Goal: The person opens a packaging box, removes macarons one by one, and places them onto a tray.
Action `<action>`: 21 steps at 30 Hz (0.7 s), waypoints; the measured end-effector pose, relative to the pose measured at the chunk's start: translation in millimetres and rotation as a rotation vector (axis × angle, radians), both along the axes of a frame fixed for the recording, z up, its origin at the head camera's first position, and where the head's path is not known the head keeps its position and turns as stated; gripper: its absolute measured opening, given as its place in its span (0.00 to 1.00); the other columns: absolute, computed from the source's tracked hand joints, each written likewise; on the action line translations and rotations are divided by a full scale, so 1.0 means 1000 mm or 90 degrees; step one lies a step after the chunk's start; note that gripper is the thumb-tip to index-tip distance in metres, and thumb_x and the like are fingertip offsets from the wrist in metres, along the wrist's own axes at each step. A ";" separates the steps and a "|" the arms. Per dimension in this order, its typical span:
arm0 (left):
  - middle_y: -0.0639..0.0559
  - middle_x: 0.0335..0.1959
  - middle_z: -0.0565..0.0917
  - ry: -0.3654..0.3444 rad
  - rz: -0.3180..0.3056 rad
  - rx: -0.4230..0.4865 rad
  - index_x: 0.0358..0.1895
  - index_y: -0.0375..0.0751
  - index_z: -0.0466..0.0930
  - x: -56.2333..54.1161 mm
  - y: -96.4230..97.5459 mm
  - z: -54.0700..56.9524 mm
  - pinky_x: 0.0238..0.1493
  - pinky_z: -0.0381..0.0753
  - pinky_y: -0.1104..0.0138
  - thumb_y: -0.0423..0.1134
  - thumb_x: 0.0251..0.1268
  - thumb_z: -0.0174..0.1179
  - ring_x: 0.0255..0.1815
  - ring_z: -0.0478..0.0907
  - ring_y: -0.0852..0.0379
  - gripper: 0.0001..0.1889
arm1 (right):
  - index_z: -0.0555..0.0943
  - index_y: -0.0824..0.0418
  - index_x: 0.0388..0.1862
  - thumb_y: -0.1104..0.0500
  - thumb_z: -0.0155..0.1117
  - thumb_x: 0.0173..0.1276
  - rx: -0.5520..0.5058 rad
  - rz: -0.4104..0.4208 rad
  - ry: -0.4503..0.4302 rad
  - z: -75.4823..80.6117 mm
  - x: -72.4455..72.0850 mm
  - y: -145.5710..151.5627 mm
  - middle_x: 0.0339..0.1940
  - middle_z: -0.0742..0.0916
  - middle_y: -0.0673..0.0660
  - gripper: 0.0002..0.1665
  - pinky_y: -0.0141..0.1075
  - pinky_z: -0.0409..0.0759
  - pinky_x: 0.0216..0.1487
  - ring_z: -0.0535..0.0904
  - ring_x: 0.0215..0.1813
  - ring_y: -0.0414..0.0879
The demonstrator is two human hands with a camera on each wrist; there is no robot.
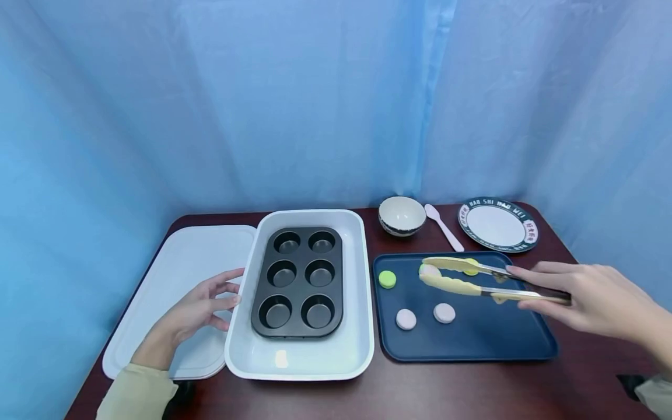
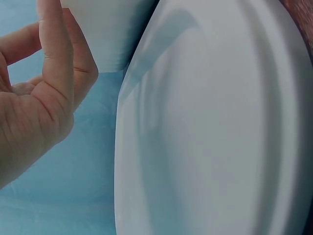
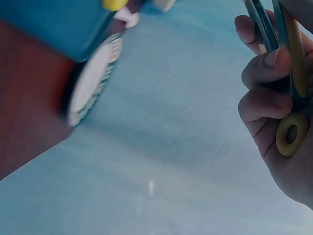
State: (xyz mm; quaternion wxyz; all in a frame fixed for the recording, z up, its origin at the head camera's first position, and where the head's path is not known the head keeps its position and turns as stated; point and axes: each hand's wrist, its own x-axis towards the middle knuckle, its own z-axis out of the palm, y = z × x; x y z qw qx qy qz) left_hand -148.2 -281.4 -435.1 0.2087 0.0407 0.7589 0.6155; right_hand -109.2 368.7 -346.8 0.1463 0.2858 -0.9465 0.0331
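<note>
My right hand grips metal tongs with pale yellow tips; in the right wrist view its fingers curl round the handle. The spread tips are over a dark blue tray, overlapping a pale macaron with a green one partly hidden behind it. Also on the tray are a green macaron, a yellow one and two pale pink ones. My left hand has loosely bent fingers at the left wall of a white basin. Inside the basin lies a black muffin pan.
A white lid-like board lies left of the basin, beneath my left hand. Behind the tray stand a bowl, a pink spoon and a round plate with a dark lettered rim. Blue curtains surround the brown table.
</note>
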 end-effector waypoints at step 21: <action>0.33 0.60 0.72 0.001 0.023 -0.030 0.79 0.45 0.59 0.001 0.004 0.000 0.39 0.87 0.47 0.39 0.70 0.64 0.48 0.83 0.42 0.37 | 0.82 0.44 0.66 0.43 0.83 0.49 -0.010 -0.118 -0.039 -0.078 0.017 0.086 0.27 0.72 0.38 0.42 0.28 0.57 0.17 0.56 0.19 0.28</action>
